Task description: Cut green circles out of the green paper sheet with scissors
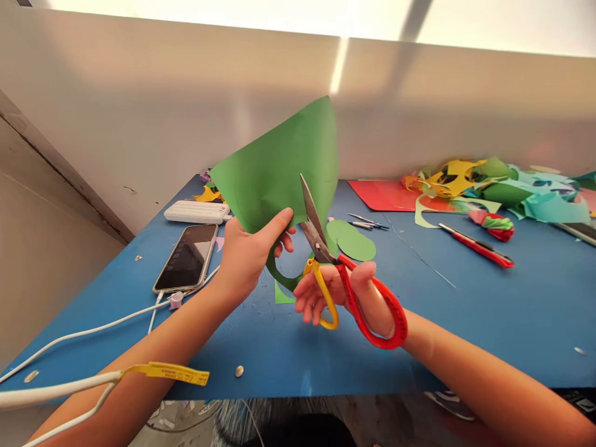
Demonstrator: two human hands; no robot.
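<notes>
A large green paper sheet (284, 161) is held up by my left hand (251, 251), thumb in front and fingers behind it. My right hand (347, 292) has the scissors (321, 245) with one red and one yellow handle, thumb through the red loop and fingers at the yellow one. The blades are apart, at the sheet's lower edge just right of my left thumb. A curved green strip hangs below my left hand. Green paper ovals (356, 242) lie on the blue table (261, 354) behind the scissors.
On the left are a phone (187, 257), a white power bank (196, 212) and white cables. To the right lie pens (367, 223), a red cutter (479, 246), a red sheet (382, 195), a paper flower (496, 223) and a heap of paper scraps (512, 186). A wall stands behind.
</notes>
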